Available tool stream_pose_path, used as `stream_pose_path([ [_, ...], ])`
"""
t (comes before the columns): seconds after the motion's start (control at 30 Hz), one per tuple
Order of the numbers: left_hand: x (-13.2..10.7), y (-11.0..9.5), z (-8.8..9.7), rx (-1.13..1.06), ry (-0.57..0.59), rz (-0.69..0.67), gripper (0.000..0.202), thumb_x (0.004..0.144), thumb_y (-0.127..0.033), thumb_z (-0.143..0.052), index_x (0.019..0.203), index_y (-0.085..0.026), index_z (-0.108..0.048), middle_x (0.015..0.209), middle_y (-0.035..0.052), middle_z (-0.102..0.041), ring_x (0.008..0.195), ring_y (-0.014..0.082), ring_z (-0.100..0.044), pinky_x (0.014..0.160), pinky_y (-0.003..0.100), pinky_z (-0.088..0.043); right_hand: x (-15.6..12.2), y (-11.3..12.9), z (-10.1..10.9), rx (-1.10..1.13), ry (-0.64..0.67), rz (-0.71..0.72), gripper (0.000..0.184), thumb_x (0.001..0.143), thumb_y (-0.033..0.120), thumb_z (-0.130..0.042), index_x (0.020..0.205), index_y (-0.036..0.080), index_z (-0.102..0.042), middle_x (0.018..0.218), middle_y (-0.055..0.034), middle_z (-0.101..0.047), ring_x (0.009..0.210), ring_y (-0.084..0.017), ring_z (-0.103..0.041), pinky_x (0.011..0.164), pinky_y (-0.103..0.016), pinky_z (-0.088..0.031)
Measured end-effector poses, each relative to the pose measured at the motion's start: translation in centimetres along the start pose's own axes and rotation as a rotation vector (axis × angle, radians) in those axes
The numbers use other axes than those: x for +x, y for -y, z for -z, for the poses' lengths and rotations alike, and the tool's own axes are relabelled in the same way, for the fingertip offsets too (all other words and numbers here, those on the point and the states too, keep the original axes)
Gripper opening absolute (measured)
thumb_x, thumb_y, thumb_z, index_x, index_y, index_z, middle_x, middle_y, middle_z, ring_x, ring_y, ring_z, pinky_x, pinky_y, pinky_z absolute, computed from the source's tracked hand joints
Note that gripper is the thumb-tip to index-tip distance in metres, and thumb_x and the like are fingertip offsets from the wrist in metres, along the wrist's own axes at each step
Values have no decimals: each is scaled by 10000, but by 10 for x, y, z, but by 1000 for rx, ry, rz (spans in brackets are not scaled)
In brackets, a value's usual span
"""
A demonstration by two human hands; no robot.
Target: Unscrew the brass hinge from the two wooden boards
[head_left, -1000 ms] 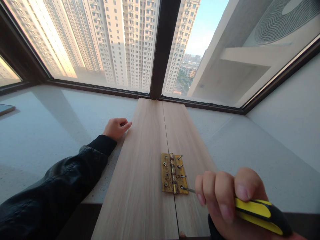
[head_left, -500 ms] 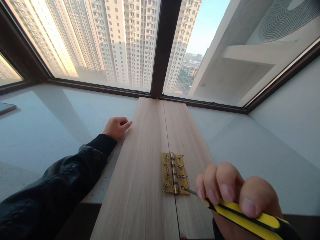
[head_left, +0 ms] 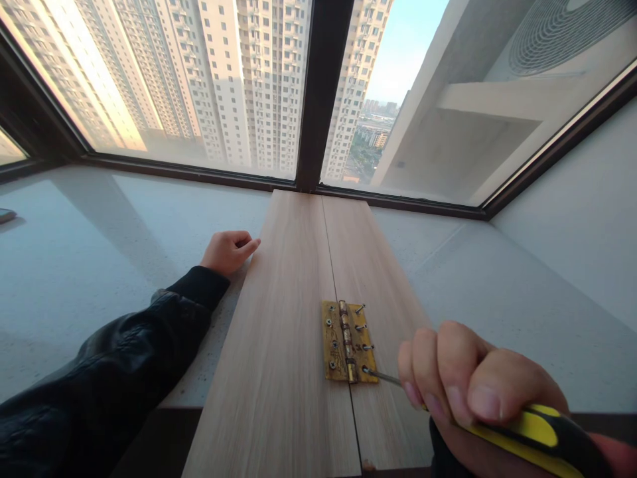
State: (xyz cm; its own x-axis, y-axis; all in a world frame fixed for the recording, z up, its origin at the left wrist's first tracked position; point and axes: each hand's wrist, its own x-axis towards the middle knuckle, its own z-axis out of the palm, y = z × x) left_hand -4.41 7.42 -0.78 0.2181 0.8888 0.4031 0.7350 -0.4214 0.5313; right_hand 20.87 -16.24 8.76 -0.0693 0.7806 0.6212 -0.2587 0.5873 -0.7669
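Observation:
Two light wooden boards (head_left: 283, 332) lie side by side on a grey sill, joined by a brass hinge (head_left: 347, 342). Screws stand partly raised from the hinge's right leaf. My right hand (head_left: 472, 392) is closed round a yellow and black screwdriver (head_left: 537, 431). Its thin metal tip rests on the nearest right-leaf screw. My left hand (head_left: 226, 251), in a black sleeve, rests with curled fingers against the left edge of the left board.
The grey sill (head_left: 99, 265) runs under a wide window with a dark frame (head_left: 318, 99) and tall buildings outside. A white wall (head_left: 572, 219) rises on the right. The corner of a flat object (head_left: 6, 216) lies at the far left edge.
My right hand has turned on the screwdriver handle, shifting its grip, with the tip staying on the same screw. The left hand stays put. The view has drifted slightly.

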Motion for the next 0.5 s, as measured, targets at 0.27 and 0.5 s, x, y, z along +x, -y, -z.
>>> stream_pose_path([
  [0.27,1,-2,0,0,2,-2,402,776,-450,-507,510,-150,-484,470,-45,-350,489,88,-355,508,229,-259,-8,4,6,92,66,-126,270,1005,434,-394,955,229,-562,453,43,-407,367,-100,-342,468,-242,-362],
  [0.5,1,-1,0,9,3,3,400,769,-454,-506,509,-151,-482,474,-42,-349,495,91,-357,515,234,-258,-7,6,6,183,-115,-270,395,817,542,-661,787,197,-471,616,21,-450,466,-97,-360,418,-207,-305],
])
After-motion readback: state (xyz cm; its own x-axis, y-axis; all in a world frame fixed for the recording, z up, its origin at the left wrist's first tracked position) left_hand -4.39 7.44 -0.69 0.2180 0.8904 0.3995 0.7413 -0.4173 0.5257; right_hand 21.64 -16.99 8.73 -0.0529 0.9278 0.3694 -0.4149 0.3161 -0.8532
